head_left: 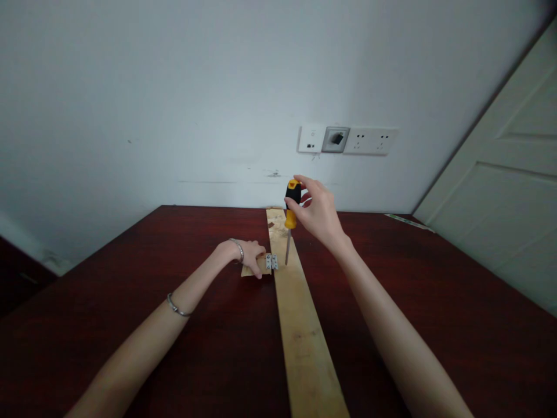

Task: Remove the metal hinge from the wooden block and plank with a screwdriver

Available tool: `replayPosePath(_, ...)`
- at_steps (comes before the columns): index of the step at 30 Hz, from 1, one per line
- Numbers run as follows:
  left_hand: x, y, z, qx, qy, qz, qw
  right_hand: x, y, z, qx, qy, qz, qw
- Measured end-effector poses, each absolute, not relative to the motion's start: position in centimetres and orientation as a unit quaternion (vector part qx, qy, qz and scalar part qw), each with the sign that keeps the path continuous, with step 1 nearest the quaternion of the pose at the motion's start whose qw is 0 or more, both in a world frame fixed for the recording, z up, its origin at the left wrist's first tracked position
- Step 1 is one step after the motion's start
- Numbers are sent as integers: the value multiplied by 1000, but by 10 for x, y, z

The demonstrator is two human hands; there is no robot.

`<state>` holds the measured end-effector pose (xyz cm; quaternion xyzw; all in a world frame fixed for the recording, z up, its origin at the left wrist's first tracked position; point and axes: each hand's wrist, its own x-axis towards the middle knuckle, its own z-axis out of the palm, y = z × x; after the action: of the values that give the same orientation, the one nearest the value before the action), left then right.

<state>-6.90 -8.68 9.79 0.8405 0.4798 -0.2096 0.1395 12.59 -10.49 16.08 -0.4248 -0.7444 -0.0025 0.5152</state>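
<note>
My right hand (319, 212) grips a black-and-yellow screwdriver (290, 218) by its handle. The screwdriver is nearly upright, shaft down, its tip close to the surface of a long wooden plank (302, 337); whether it touches cannot be made out. A silver hinge (272, 262) bridges the plank's left edge and a short piece of wood (264, 269). My left hand (252, 258) holds that short piece from above, thumb toward me and fingers on the far side, covering much of it.
The plank runs across a dark red tabletop (195, 360) to the white wall (195, 104). Wall sockets (369, 141) are mounted beyond the table. A panelled door (500, 191) stands at the right, and a thin strip (409, 222) lies at the table's far right edge.
</note>
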Motion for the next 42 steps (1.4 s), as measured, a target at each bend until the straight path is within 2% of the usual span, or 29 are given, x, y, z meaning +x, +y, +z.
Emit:
replayPosePath(8,-78,-78,92,853,459,-201,147,156,-66,125,-556,-724,76,402)
replayPosePath(12,-75,-76,95,901,404,-97,122,173,-53,99,-594,-703,139,365)
replayPosePath(16,-61,-78,90,913,398,-13,92,188,-41,69,-631,-668,176,353)
replayPosePath(22,-49,-81,78,904,421,-5,71,198,-29,42,-654,-641,216,340)
replayPosePath(42,-54,-74,70,921,375,31,102,201,-23,23,-656,-647,229,313)
